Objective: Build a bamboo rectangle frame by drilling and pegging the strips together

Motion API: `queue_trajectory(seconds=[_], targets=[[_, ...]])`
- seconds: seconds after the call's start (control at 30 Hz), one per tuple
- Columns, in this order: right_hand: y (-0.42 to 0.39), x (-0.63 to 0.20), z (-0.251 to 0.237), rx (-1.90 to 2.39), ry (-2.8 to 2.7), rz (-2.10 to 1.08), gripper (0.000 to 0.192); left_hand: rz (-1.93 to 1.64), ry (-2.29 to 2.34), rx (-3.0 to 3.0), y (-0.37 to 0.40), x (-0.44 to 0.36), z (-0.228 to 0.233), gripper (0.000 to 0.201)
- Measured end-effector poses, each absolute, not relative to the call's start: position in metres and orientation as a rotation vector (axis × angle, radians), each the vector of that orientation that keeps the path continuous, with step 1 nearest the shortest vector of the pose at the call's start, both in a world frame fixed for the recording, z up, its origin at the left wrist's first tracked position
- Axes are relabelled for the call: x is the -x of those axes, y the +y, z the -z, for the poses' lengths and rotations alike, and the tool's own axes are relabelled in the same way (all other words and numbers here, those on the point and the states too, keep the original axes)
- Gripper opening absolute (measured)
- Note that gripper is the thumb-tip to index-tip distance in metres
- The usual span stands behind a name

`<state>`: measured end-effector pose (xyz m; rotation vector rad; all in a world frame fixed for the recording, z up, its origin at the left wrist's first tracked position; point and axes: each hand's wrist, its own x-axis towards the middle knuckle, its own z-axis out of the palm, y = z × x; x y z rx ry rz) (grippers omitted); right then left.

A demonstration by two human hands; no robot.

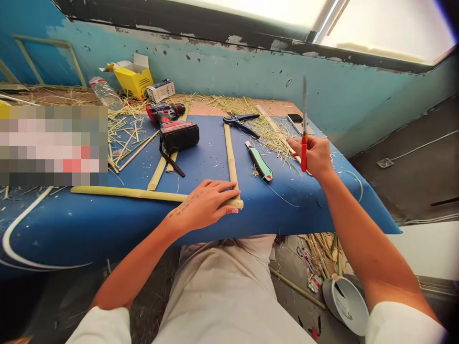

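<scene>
My left hand [204, 205] lies flat on the corner where a long bamboo strip [125, 193] meets a second strip [231, 157] that runs away from me on the blue mat [287, 210]. My right hand [315, 155] is raised above the mat's right side, gripping a red-handled tool [304, 143] whose thin metal blade points straight up. A green-handled utility knife [261, 165] rests between my hands.
A red and black cordless drill [172, 126] and dark pruning shears [239, 122] lie further back among bamboo shavings. A yellow box [134, 76], a plastic bottle [105, 93] and a phone [296, 119] sit near the blue wall. A white bucket [346, 303] stands on the floor at right.
</scene>
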<state>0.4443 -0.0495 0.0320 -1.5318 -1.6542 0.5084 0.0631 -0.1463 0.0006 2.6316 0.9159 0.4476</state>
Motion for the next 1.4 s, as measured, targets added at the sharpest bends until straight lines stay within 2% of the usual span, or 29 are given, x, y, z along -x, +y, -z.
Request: queue_trajectory(seconds=[0.27,0.43,0.53,0.7,0.9,1.1,1.2,1.27,1.33,1.4], targets=[[-0.072,-0.415,-0.044,1.352,-1.563,-1.091,0.076,-0.593,0.987,-2.481,-0.143,-0.074,-0.01,0.038],[-0.088,-0.382,-0.054,1.051,-1.511,-1.369,0.066,-0.858,0.96,-2.154,-0.119,-0.111,-0.034,0.039],[-0.098,-0.363,-0.061,1.013,-1.539,-1.427,0.063,-0.909,0.886,-1.886,-0.101,-0.134,-0.041,0.045],[-0.113,-0.339,-0.065,1.0,-1.539,-1.446,0.059,-0.901,0.865,-1.688,-0.085,-0.141,-0.039,0.017],[-0.123,-0.328,-0.06,1.026,-1.425,-1.484,0.055,-0.921,1.052,-1.724,-0.088,-0.126,-0.026,0.021],[-0.12,-0.342,-0.065,1.039,-1.435,-1.284,0.048,-0.797,1.213,-1.804,-0.072,-0.082,-0.037,0.031],[-0.12,-0.349,-0.066,1.091,-1.405,-1.173,0.047,-1.011,1.585,-2.043,-0.057,-0.052,-0.052,0.035],[-0.125,-0.354,-0.063,1.192,-1.406,-1.117,0.049,-1.09,1.732,-2.201,-0.06,-0.042,-0.059,0.052],[-0.134,-0.36,-0.057,1.346,-1.444,-1.027,0.051,-1.076,1.654,-2.396,-0.075,-0.043,-0.061,0.056],[-0.148,-0.364,-0.045,1.484,-1.527,-0.862,0.059,-0.913,1.319,-2.595,-0.098,-0.051,-0.057,0.049]])
